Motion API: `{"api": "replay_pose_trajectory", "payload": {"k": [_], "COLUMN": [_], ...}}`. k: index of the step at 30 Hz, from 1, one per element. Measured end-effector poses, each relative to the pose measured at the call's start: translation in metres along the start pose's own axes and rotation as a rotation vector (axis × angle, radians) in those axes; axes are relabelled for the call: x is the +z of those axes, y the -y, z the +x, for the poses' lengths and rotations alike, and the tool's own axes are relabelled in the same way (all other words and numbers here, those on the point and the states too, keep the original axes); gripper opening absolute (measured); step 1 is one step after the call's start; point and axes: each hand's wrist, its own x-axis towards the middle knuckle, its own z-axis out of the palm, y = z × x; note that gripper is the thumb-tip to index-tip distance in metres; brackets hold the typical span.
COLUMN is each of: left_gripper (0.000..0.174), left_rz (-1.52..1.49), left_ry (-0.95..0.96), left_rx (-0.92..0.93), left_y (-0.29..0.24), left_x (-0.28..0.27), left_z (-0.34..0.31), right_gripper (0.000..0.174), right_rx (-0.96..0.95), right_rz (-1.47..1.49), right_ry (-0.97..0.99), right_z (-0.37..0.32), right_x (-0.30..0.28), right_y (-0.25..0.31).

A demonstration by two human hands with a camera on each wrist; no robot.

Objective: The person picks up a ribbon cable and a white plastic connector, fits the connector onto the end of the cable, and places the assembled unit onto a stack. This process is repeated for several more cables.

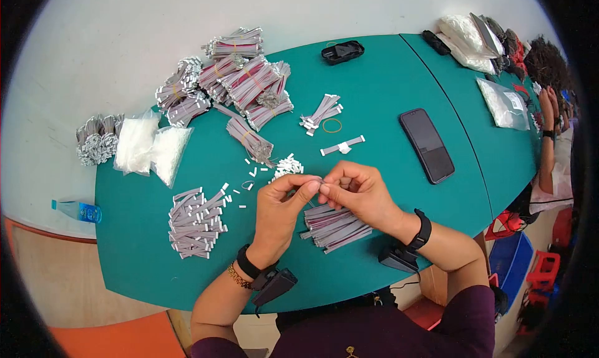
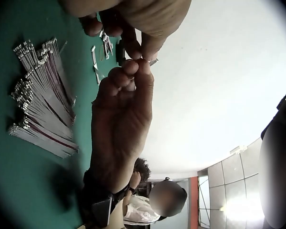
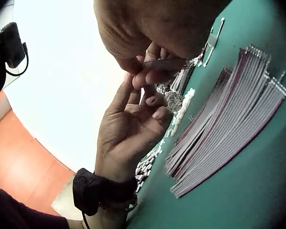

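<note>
Over the front of the table my two hands meet, thumbs and forefingers tip to tip. My right hand (image 1: 368,193) pinches a short grey ribbon cable (image 3: 164,64), which runs back under its fingers. My left hand (image 1: 277,211) pinches at the end of that same cable; the fingertips mostly hide the spot. Below the right hand lies a fanned stack of grey ribbon cables (image 1: 337,227) with purple edges. Just beyond the left hand is a pile of small white connectors (image 1: 288,166). Left of it spreads a heap of cables with white ends (image 1: 198,224).
Bundled ribbon cables (image 1: 249,80) are piled at the back left, near clear bags of white parts (image 1: 136,143). A phone (image 1: 427,146) lies to the right, a black pouch (image 1: 343,52) at the back. A plastic bottle (image 1: 76,211) lies at the left edge. Another person's arm (image 1: 547,146) shows far right.
</note>
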Motion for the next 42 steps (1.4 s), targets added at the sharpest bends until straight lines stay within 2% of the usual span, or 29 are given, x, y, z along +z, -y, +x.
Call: {"api": "replay_pose_trajectory", "payload": {"k": [5,8,11,17,20,23,35,38,42], "left_gripper": [0.012,0.010,0.009,0.010,0.013,0.016,0.014,0.013,0.014], "left_rz": [0.019,0.013,0.023,-0.153,-0.116,0.002,0.080,0.232,0.716], "left_ry": [-0.023,-0.039,-0.053,0.005,0.023,0.053,0.028,0.018,0.024], "left_rx": [0.056,0.085,0.080,-0.015,-0.067,0.008,0.053,0.080,0.056], "left_y": [0.003,0.002,0.004,0.011,0.010,0.002,0.005,-0.011,-0.030], "left_x": [0.003,0.006,0.006,0.006,0.003,0.005,-0.002,-0.005,-0.035], "left_z": [-0.001,-0.003,-0.003,-0.002,0.000,-0.001,0.004,0.011,0.024], "right_gripper": [0.009,0.010,0.010,0.009,0.010,0.011,0.010,0.011,0.011], "right_rx": [-0.042,0.022,0.045,-0.037,-0.050,-0.043,-0.038,-0.023,-0.028], "right_rz": [-0.046,-0.114,-0.013,-0.014,-0.024,-0.045,-0.061,-0.108,-0.122], "right_ry": [-0.020,-0.026,-0.034,-0.031,-0.042,-0.063,-0.057,-0.078,-0.088], "right_z": [0.000,0.001,0.001,0.000,0.000,0.000,0.001,0.000,0.002], "right_x": [0.005,0.007,0.007,0.003,0.001,0.000,0.001,0.000,-0.003], "right_y": [0.000,0.004,0.003,-0.003,-0.005,-0.002,-0.002,0.003,-0.002]}}
